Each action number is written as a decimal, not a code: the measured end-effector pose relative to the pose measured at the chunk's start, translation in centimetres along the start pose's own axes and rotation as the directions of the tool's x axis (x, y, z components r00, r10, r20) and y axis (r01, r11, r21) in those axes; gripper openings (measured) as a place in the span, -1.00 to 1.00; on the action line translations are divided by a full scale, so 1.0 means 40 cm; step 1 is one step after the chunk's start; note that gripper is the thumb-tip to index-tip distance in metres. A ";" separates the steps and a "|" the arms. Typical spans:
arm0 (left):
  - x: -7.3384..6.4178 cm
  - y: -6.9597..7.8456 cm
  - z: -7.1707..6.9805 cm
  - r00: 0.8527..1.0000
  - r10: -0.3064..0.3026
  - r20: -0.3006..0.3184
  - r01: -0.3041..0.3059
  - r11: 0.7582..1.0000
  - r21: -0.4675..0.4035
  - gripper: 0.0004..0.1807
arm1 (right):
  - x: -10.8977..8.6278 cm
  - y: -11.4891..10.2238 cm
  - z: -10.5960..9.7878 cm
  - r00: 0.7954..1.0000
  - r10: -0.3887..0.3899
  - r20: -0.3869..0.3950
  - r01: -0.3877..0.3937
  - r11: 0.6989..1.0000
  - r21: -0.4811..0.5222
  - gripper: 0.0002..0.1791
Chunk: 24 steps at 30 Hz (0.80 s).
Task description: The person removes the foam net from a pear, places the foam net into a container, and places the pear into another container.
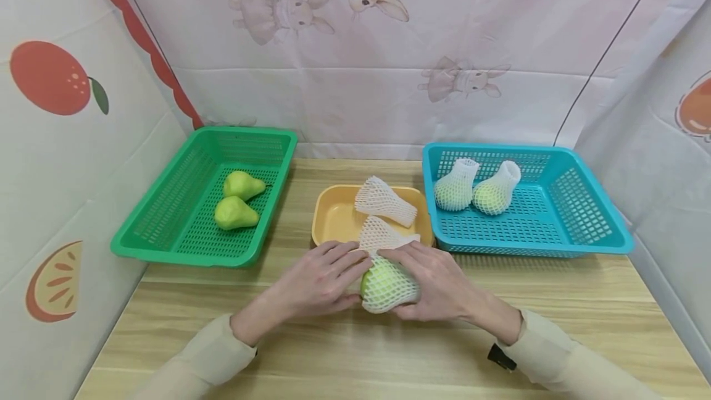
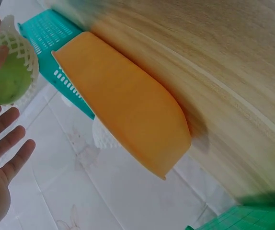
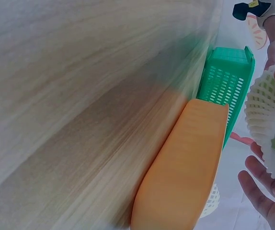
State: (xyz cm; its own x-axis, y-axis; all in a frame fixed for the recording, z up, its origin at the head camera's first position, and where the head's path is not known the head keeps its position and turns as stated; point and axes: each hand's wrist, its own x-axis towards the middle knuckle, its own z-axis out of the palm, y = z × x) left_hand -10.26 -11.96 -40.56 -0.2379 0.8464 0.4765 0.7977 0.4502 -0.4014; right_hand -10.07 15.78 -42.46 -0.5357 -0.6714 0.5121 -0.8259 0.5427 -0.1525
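Observation:
A green pear [image 2: 12, 82] is partly inside a white foam net [image 1: 391, 289], held between both hands just in front of the yellow tray. My left hand [image 1: 324, 278] is at the pear's bare left end, thumb and forefinger at the net's edge; its other fingers spread out in the left wrist view. From the right, my right hand [image 1: 439, 279] grips the netted pear, with the thumb over the net and other fingers extended. Behind the hands, two loose foam nets [image 1: 383, 197] lie in the yellow tray [image 1: 333, 215], the nearer one partly hidden by the hands.
At the left, a green basket [image 1: 189, 257] holds two bare pears [image 1: 236, 213]. On the right, a blue basket [image 1: 533, 245] contains two pears in foam nets [image 1: 496, 190]. A wooden table [image 1: 355, 363] bears everything, with printed cloth [image 1: 355, 104] behind.

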 end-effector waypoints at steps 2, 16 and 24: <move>0.003 0.001 -0.002 1.000 0.001 0.004 -0.001 1.000 0.001 -0.23 | 0.001 -0.001 -0.001 1.000 -0.003 0.002 0.003 1.000 -0.003 0.07; 0.014 0.011 0.000 1.000 0.004 -0.014 -0.004 1.000 0.026 -0.26 | 0.002 0.003 0.002 1.000 -0.021 -0.017 0.021 0.999 -0.030 0.08; 0.025 0.020 0.008 0.999 -0.017 -0.029 0.018 0.999 0.045 -0.24 | 0.008 0.001 0.002 0.999 -0.030 -0.035 0.029 0.999 -0.032 0.06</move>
State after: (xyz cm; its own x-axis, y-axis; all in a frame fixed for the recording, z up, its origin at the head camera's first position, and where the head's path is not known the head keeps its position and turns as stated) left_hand -10.04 -10.66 -40.63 -0.2353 0.8301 0.5055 0.7672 0.4779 -0.4277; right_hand -10.28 15.53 -42.38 -0.5045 -0.6689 0.5460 -0.8348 0.5394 -0.1105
